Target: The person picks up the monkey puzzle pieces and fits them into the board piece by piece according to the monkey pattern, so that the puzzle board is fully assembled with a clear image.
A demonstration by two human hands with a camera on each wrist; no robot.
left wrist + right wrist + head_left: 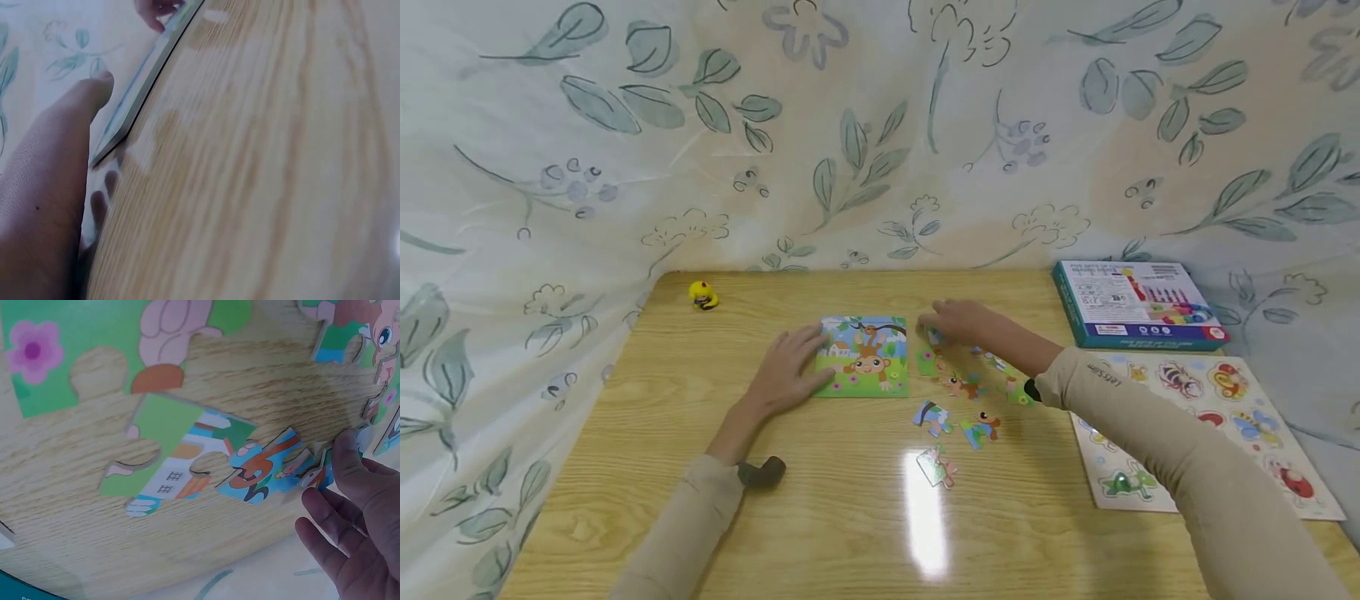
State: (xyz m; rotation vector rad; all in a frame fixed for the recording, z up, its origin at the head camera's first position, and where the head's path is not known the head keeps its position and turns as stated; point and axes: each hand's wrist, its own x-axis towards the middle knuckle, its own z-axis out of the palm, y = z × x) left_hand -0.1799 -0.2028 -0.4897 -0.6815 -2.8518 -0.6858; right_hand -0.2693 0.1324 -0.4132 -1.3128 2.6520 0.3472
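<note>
A square monkey picture board (865, 358) lies flat on the wooden table. My left hand (786, 367) rests at its left edge, fingers extended, with the thumb touching the lower left part; in the left wrist view the thumb (94, 94) lies beside the board's edge (140, 94). To the board's right, my right hand (962, 323) pinches a small jigsaw piece (326, 469) between thumb and forefinger, its picture partly hidden. Near those fingers lie a brown-and-blue jigsaw piece (265, 469) and a house piece (178, 456). A pink-flower piece (34, 353) is farther off.
Several loose pieces, among them a duck-like one (981, 429) and a pale one (935, 467), lie nearer me. An insect board (1150, 496) sits at right under my forearm, a boxed set (1142, 304) behind it. A yellow toy figure (703, 295) stands at back left.
</note>
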